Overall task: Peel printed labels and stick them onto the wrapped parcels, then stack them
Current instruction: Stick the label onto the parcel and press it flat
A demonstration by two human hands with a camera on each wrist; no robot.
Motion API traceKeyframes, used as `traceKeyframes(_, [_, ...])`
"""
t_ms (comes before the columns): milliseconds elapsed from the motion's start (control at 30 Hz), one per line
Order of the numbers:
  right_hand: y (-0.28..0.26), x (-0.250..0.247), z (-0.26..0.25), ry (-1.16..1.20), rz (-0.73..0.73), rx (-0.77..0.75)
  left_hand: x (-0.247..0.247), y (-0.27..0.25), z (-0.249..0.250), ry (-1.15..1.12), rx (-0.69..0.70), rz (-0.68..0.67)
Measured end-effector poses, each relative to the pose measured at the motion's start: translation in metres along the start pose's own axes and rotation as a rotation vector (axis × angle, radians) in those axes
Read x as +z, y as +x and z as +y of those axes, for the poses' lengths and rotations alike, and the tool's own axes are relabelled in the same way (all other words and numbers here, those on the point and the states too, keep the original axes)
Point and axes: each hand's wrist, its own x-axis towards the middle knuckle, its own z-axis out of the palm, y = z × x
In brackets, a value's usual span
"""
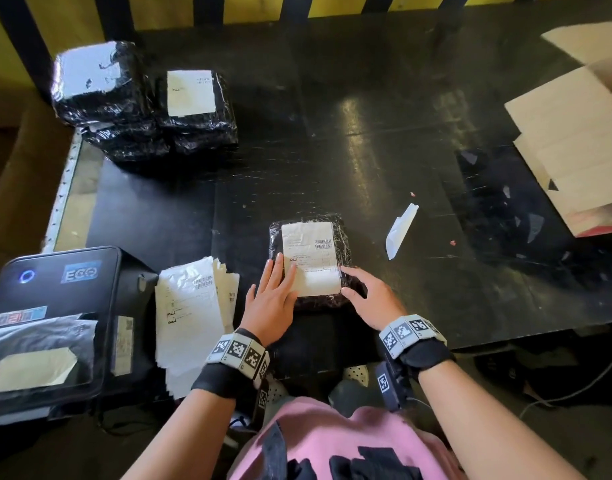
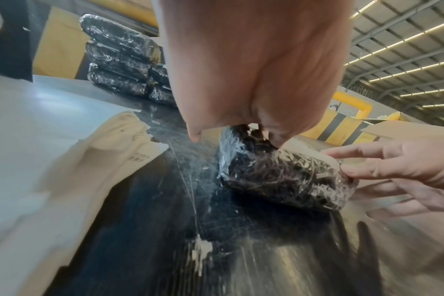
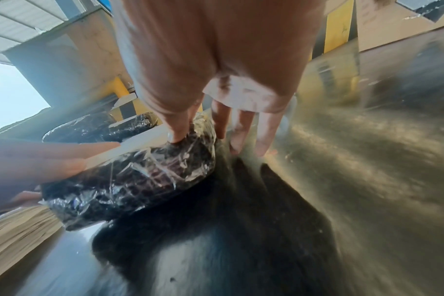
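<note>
A black parcel in clear wrap lies on the dark table near its front edge. A white printed label covers its top. My left hand lies flat, fingers straight, pressing the label's left near part. My right hand touches the parcel's right near corner. Its thumb rests on the wrap, and its straight fingers reach the table beside it. The left wrist view shows the parcel under my left hand. The right wrist view shows my right hand at the parcel.
Two stacks of labelled black parcels stand at the back left. A pile of printed label sheets lies beside a black label printer. A peeled backing strip lies right of the parcel. An open cardboard box sits at the right.
</note>
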Motion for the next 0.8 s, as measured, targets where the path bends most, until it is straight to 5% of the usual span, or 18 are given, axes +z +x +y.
traceKeyframes(167, [0.007, -0.007, -0.008, 0.137, 0.090, 0.072, -0.010, -0.005, 0.001, -0.431, -0.142, 0.049])
traceKeyframes(233, [0.010, -0.007, -0.015, 0.133, 0.023, 0.121, -0.014, -0.007, 0.001, -0.570, -0.201, 0.061])
traceKeyframes(400, [0.019, 0.002, -0.025, 0.033, -0.124, 0.160, -0.016, -0.005, -0.008, -0.693, -0.290, 0.038])
traceKeyframes(800, [0.008, 0.020, -0.041, 0.490, -0.008, 0.101, -0.028, -0.013, -0.011, -0.941, -0.317, 0.031])
